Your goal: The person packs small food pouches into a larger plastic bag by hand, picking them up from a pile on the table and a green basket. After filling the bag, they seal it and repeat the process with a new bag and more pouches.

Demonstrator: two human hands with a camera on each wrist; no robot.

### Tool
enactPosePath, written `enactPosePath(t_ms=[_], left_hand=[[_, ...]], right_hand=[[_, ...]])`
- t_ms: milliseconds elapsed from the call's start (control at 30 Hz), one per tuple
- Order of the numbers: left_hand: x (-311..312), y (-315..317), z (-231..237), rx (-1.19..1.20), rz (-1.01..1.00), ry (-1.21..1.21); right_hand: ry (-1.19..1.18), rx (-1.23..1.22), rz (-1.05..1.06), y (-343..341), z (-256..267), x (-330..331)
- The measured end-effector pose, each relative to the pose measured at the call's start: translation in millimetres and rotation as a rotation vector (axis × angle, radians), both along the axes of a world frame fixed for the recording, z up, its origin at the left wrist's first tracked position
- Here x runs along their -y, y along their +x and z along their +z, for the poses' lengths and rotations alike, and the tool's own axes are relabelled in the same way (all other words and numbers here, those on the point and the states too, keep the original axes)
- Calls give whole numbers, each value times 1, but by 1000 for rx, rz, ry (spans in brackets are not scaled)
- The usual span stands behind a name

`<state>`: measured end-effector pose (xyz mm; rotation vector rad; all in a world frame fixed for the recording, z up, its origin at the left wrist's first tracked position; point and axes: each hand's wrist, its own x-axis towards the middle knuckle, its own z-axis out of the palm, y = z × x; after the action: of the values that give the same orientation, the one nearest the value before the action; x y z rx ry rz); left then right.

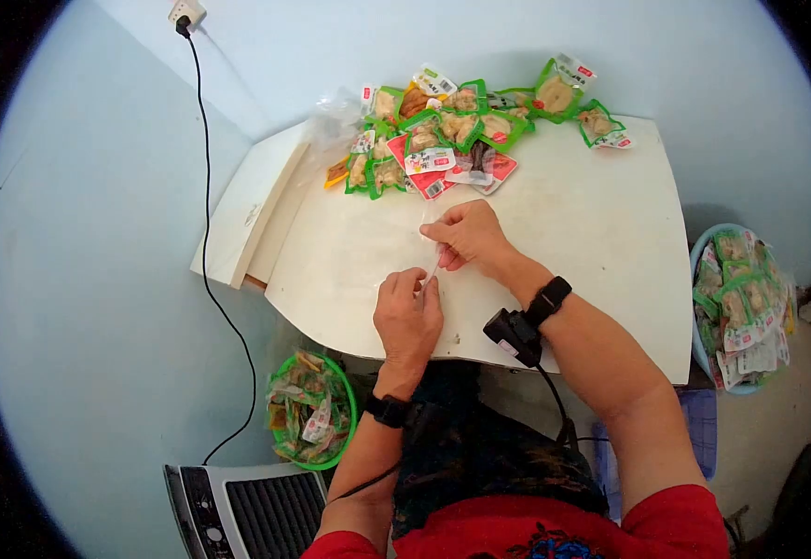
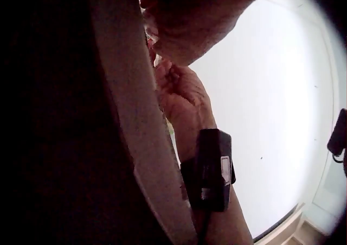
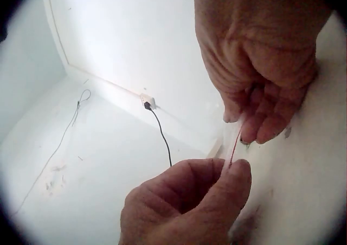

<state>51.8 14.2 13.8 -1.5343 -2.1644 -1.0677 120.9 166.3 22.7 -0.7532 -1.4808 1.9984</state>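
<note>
A thin clear plastic piece [image 1: 432, 273] [image 3: 235, 142], with a red line along it in the right wrist view, stretches between the two hands over the table [image 1: 601, 252]. My left hand [image 1: 408, 317] [image 3: 187, 204] pinches its near end between thumb and fingers. Farther from the body, my right hand [image 1: 471, 238] [image 3: 265, 55] pinches the other end with its fingers curled. In the dark left wrist view, both my left hand [image 2: 190, 22] and right hand [image 2: 187, 101] show, but the piece is mostly hidden.
Green-edged food packets [image 1: 459, 126] lie piled at the table's back, beside a clear bag [image 1: 334, 121]. A green basket [image 1: 353, 410] of packets stands below left, a blue basin [image 1: 699, 349] of packets at right. A black cable [image 1: 207, 186] hangs along the left wall.
</note>
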Motion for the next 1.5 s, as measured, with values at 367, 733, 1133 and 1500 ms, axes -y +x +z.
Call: enactPosePath(t_ms=[367, 733, 1133, 1500], left_hand=[[-2, -9, -3, 128, 2, 155], [5, -10, -5, 501, 10, 209], [9, -26, 1, 349, 309, 566], [5, -33, 2, 19, 222, 492]], right_hand=[[90, 37, 121, 4, 6, 2], [122, 27, 183, 5, 2, 2], [273, 47, 247, 3, 0, 2], [1100, -221, -153, -7, 14, 24]])
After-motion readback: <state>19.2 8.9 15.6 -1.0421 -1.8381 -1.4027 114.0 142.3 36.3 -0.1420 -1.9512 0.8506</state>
